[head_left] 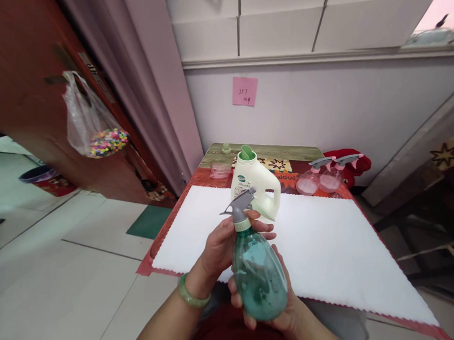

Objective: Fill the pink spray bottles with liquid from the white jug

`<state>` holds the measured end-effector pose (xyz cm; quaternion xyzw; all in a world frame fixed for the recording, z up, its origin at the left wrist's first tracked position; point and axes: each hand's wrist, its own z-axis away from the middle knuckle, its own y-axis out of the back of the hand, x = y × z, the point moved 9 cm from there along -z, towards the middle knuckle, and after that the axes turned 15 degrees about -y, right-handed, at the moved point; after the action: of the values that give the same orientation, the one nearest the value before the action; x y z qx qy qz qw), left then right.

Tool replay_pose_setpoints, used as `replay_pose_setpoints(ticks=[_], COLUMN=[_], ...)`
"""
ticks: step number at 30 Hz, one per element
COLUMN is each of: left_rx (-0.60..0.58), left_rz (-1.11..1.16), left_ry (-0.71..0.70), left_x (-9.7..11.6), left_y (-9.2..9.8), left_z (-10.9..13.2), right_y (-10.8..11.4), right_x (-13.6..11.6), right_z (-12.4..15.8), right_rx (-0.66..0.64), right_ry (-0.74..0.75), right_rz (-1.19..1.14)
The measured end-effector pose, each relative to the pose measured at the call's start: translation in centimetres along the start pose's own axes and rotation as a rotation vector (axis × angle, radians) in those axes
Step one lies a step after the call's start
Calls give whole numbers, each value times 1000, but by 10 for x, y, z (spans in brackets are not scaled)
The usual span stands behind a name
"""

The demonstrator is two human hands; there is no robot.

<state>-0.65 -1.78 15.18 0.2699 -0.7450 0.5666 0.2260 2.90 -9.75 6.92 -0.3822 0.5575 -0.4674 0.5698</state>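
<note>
I hold a green see-through spray bottle tilted over the near edge of the table. My left hand wraps its fingers round the neck, just under the grey trigger head. My right hand cups the bottle's round body from below. Behind the bottle a white detergent jug with an open green spout stands on a white cloth.
Two pink spray bottles stand at the table's far right, by a red object. A small green cap and a clear packet lie at the far left. A bag of coloured beads hangs on the door to the left.
</note>
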Motion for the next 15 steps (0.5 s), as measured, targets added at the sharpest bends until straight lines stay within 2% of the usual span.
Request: replay_pose_setpoints(ticks=[2, 5, 8, 11, 12, 15], left_rx=[-6, 5, 145, 273, 265, 145], left_rz=[-108, -224, -303, -342, -340, -319], left_ry=[-16, -71, -104, -48, -29, -18], left_x=[7, 15, 19, 17, 16, 16], left_y=[0, 0, 12, 27, 28, 23], left_z=[0, -2, -3, -2, -2, -4], right_y=[-2, -4, 0, 6, 8, 13], right_x=[-8, -12, -13, -15, -15, -12], right_z=[4, 7, 7, 8, 9, 9], right_rx=[57, 86, 92, 89, 88, 99], right_ry=[85, 131, 153, 177, 177, 158], right_rz=[32, 43, 46, 38, 31, 12])
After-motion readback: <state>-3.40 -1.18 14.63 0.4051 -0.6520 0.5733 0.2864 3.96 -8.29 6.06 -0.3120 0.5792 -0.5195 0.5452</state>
